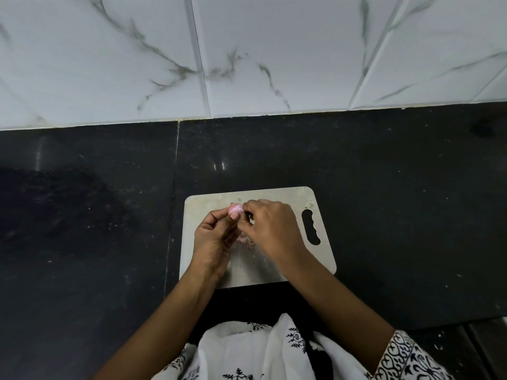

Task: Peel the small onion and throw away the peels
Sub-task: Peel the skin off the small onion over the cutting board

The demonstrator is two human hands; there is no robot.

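Peeling under way, above a pale board (288, 200) that lies on the dark desk (384, 187). The left hand (212, 242) is closed around the onion (236, 209), pinching it between thumb and fingertips and holding it just above the board's far edge; the right hand (270, 229) is closed on it from the other side, its fingertips nipping at the onion's surface, apparently gripping a strip of skin, though the strip itself is too small to make out. The onion is small, pale pink and glossy where it shows, which suggests that most of the outer skin is already off. A few pinkish peels (245, 239) lie on the board between the hands. Finishing the peeling and discarding the peels remain; no bin is in view.
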